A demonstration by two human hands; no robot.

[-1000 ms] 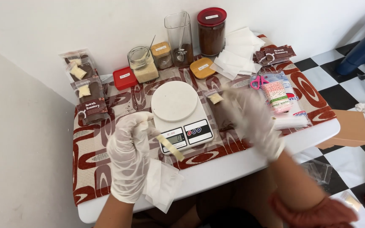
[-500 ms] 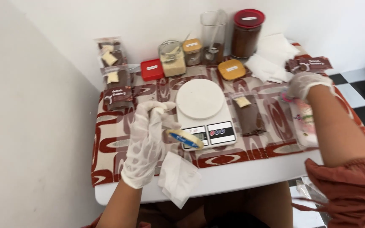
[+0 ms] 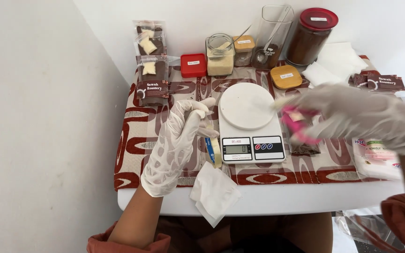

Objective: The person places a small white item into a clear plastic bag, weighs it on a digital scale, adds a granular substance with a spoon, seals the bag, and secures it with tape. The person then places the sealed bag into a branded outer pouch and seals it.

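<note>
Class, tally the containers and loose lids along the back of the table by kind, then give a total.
Glass jars: 3
Tall clear container: 1
Red lid: 1
Wooden lid: 1
Total: 6

Your left hand (image 3: 176, 145) wears a thin, wrinkled translucent glove; pinched in it, a glossy roll of clear tape (image 3: 214, 151). Just right of that grip: smooth white plastic kitchen scale (image 3: 250, 122), matt round platter. Below it, a soft white paper tissue (image 3: 214, 192). Your right hand (image 3: 357, 117), same filmy glove, blurred, holds pink plastic-handled scissors (image 3: 296, 127). Beneath both, woven patterned tablecloth (image 3: 132, 140), matt.
</note>
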